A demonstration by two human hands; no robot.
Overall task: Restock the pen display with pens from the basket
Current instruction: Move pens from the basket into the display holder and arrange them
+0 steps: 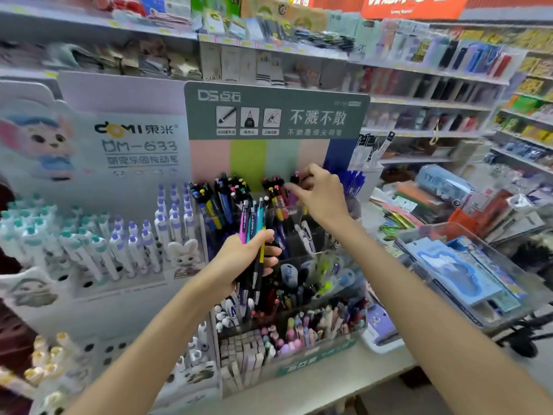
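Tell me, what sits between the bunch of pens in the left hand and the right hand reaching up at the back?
In the head view, the upright black pens in the display's back row stand between the pen bunch in the left hand and the right hand.

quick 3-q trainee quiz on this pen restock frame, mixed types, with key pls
1. True or false: the left hand holds a bundle of pens.
2. Where is the right hand working?
A. At the top back row of the pen display
B. In the clear basket
C. At the white pens on the left stand
3. Fill in: the clear basket sits to the ___ of the pen display.

Key: 1 true; 2 A; 3 right
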